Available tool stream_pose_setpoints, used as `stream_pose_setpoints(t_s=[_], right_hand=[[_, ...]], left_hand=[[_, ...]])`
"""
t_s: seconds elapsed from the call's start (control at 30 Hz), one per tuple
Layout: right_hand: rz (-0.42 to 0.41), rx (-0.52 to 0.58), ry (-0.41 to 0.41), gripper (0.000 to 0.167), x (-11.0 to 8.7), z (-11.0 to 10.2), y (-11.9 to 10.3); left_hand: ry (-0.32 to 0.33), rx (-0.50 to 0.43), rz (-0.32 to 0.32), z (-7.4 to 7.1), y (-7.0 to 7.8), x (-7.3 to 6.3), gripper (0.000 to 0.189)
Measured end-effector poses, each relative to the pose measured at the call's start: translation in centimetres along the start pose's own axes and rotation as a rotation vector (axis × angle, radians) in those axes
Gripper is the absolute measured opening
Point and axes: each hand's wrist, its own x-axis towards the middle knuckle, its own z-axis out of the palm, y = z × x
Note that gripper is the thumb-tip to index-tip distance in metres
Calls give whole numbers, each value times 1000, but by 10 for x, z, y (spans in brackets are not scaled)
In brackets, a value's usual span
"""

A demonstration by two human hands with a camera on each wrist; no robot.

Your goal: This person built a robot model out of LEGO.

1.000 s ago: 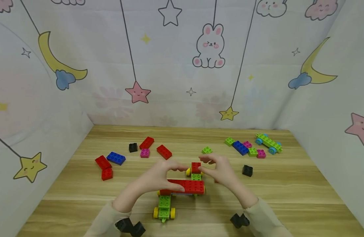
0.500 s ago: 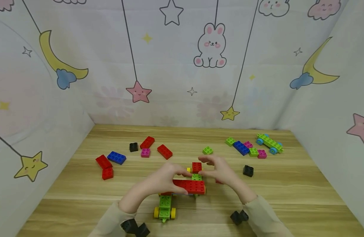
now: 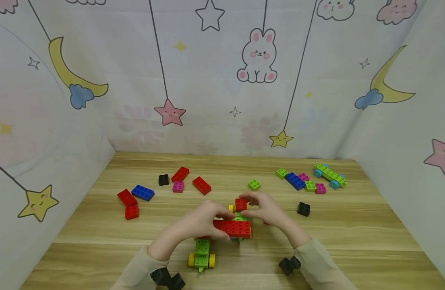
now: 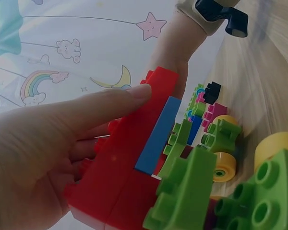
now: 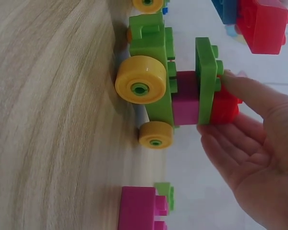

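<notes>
In the head view, a long red brick bar lies across two green wheeled bases with yellow wheels. My left hand grips this bar from the left, thumb on its near side, fingers behind. A blue brick shows under the bar in the left wrist view. The nearer green base extends toward me. At the far end, my right hand pinches a small red brick between thumb and fingers. In the right wrist view, that brick sits on a green plate above a magenta brick.
Red bricks, a blue brick and a black brick lie at left. A blue-wheeled green base stands back right beside loose bricks. Another black brick is right of my right hand. A patterned cloth encloses the table.
My right hand has moved slightly left, its fingers closing onto the small red brick. My left hand has shifted a little rightward along the red bar.
</notes>
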Motion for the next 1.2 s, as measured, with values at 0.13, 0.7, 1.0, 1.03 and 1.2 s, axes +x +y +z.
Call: stream_pose_setpoints(t_s=[0.13, 0.7, 1.0, 1.03, 1.2], right_hand=[[-1, 12, -7, 47, 1, 1, 0], [5, 20, 10, 39, 3, 2, 3], [-38, 31, 18, 38, 0, 4, 4], [-44, 26, 19, 38, -1, 4, 3], [-70, 2, 25, 37, -4, 4, 3]], left_hand=[[2, 34, 9, 2, -1, 0, 43], [39, 41, 29, 5, -1, -1, 39], [68, 14, 34, 6, -5, 1, 36], [76, 15, 42, 7, -6, 1, 36], [98, 1, 29, 7, -10, 2, 38]])
